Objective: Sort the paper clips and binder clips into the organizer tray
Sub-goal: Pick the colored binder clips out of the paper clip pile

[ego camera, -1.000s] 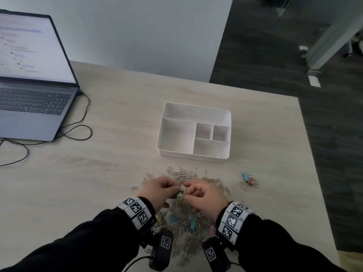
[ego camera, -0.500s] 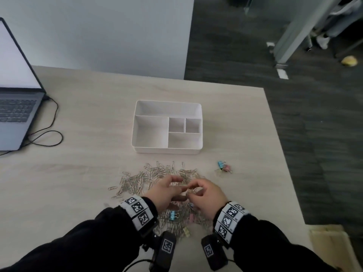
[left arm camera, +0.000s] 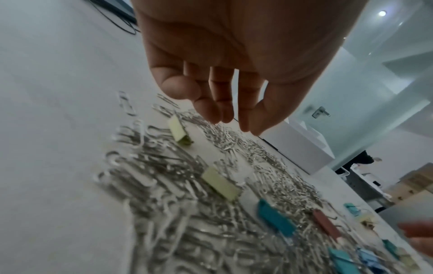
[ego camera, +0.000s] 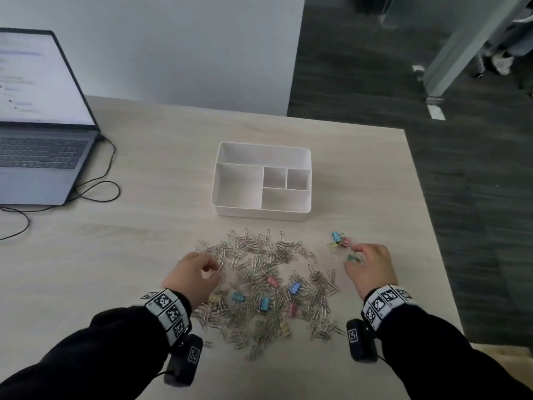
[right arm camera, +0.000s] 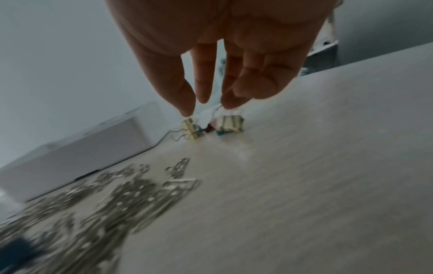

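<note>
On the pale worktop (ego camera: 138, 255) a wide heap of silver paper clips (ego camera: 259, 272) lies just in front of the white organizer tray (ego camera: 261, 214), whose compartments hold nothing. Coloured binder clips (ego camera: 294, 287) (pink, blue, yellow) are scattered through the heap. A smaller cluster of binder clips (ego camera: 339, 244) sits apart to the right, near the tray's right front corner.

The left hand (ego camera: 193, 277) hovers over the left edge of the heap, its fingers (left arm camera: 218, 100) loosely bent downward and holding nothing. The right hand (ego camera: 372, 269) is at the small cluster; its fingertips (right arm camera: 187, 103) point down, close together, right at two pale yellow clips (right arm camera: 229, 123), but the blur hides whether they actually pinch one.

An open laptop (ego camera: 40, 125) with a black cable (ego camera: 98, 186) stands at the far left.
</note>
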Available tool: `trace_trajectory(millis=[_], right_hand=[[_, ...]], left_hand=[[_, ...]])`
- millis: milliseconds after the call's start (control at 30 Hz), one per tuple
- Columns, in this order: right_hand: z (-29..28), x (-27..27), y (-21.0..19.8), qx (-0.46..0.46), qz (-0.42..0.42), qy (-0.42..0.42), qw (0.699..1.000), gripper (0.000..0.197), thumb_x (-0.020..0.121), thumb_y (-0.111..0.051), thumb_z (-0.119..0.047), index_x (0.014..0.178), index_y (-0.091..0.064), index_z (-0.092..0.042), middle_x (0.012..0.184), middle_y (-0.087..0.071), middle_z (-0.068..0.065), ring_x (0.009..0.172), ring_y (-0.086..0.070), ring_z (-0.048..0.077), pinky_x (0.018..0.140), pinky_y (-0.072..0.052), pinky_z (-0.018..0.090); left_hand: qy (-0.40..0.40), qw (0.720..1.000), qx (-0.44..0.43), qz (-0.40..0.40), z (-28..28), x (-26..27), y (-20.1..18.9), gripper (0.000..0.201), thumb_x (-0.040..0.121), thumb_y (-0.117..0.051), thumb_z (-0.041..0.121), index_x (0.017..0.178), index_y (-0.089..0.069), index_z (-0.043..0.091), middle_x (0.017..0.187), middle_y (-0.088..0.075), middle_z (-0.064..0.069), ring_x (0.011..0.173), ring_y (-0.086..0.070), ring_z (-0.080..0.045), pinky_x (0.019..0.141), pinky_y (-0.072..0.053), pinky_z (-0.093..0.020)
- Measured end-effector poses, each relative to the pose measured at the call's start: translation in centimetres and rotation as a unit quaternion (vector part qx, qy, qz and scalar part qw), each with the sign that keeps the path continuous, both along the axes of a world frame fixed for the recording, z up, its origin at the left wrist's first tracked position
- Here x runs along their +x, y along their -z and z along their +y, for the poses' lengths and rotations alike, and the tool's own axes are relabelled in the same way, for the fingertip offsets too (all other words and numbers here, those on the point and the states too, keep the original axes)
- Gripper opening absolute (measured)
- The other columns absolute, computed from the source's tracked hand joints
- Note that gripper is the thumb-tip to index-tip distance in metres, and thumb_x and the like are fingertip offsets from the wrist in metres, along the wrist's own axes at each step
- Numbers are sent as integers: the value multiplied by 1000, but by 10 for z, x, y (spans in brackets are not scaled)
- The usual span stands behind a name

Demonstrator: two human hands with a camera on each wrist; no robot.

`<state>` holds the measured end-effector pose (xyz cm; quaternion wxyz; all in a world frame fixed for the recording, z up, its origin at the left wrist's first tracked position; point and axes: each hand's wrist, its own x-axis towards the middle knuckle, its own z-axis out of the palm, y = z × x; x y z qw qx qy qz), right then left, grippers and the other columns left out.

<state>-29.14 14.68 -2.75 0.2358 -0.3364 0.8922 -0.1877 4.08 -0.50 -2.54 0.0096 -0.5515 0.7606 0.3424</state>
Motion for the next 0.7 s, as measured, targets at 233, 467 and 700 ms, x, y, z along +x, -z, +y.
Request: trace_trajectory(millis=[233, 467, 700], right_hand=[[-4, 61, -3, 31, -53, -189, 980, 21, 90, -61, -39, 107, -60, -27, 95, -58, -10, 84, -56, 4, 76, -48, 21], [-12, 90, 13, 70, -49, -226, 970, 8, 89, -60, -30, 96, -63, -29, 87, -61, -11, 80, -59, 10, 79, -55, 35], [-16, 95, 5, 33, -72, -247, 966, 19, 94, -49, -20, 92, -66, -28, 73, -65, -7, 59, -55, 9, 59, -49, 28]], left_hand=[[50, 998, -4, -33, 13, 15, 0, 21, 79, -67, 39, 99, -63, 33, 102, -51, 10, 77, -56, -5, 80, -52, -28], [168, 983, -23, -77, 31, 6, 9, 39, 75, -70, 53, 109, -61, 37, 110, -50, 16, 92, -54, -6, 83, -52, -26], [112, 993, -38, -1, 26, 18, 13, 12, 85, -63, 22, 91, -72, 28, 90, -65, 8, 83, -59, -11, 82, -51, -30]])
